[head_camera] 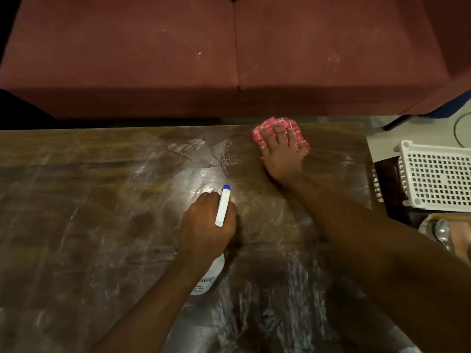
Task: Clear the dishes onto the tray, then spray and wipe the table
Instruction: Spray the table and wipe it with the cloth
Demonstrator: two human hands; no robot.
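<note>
Cloth [261, 137] lies flat on the surface [76, 212] under my right grip [281, 156], fingers straight; left grip [206, 225] clasps spray bottle [223, 207].

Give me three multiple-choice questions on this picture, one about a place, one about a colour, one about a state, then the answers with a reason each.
1. Where is the pink cloth? A) near the table's far edge, under the right hand; B) at the table's near left corner; C) folded on the floor.
2. What colour is the spray bottle's nozzle tip? A) red; B) blue; C) green.
3. What is the left hand doing? A) lying flat on the table; B) gripping the spray bottle; C) hanging off the table's edge.
Answers: 1 A, straight fingers press it there. 2 B, the tip above the white head is blue. 3 B, it wraps the bottle's neck.
</note>
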